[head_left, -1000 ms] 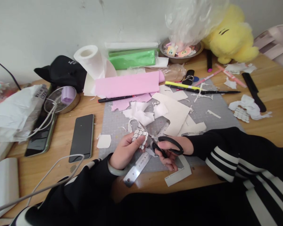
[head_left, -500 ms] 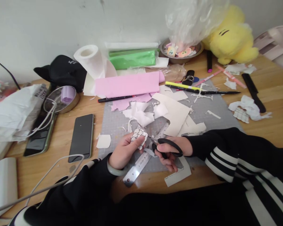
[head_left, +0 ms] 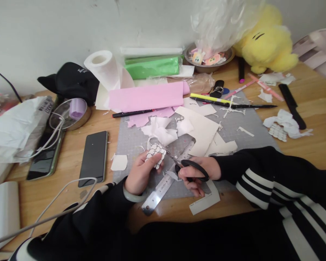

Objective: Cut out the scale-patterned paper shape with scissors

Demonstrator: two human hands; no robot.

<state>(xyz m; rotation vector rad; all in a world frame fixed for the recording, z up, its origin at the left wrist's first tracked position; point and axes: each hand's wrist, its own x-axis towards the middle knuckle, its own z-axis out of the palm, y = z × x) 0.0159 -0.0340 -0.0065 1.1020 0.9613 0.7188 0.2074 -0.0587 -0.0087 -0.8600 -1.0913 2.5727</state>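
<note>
Between the thumb and fingers of my left hand (head_left: pixel 141 172) is a small white paper piece (head_left: pixel 157 151) drawn with black scale-like lines, its edge scalloped. My right hand (head_left: pixel 195 174) has its fingers in the black handles of a pair of scissors (head_left: pixel 194 168). The scissor blades point left, their tips close to the right edge of the patterned piece; whether they touch it I cannot tell. Beneath both hands, a steel ruler (head_left: pixel 157 194) lies slantwise on the grey cutting mat (head_left: pixel 230 134). An L-shaped paper offcut (head_left: pixel 206 203) lies below my right hand.
Crumpled white scraps (head_left: pixel 163 132) and cut card (head_left: pixel 203 134) cover the mat's middle. Behind them lie pink sheets (head_left: pixel 149 97) and a yellow pen (head_left: pixel 208 98). A phone (head_left: pixel 93 157) and a white cable (head_left: pixel 70 181) are at left; a black comb (head_left: pixel 292 105) is at right.
My left hand has shifted slightly left and turned the patterned piece, drawing it a little away from the scissors. My right hand has stayed almost in place.
</note>
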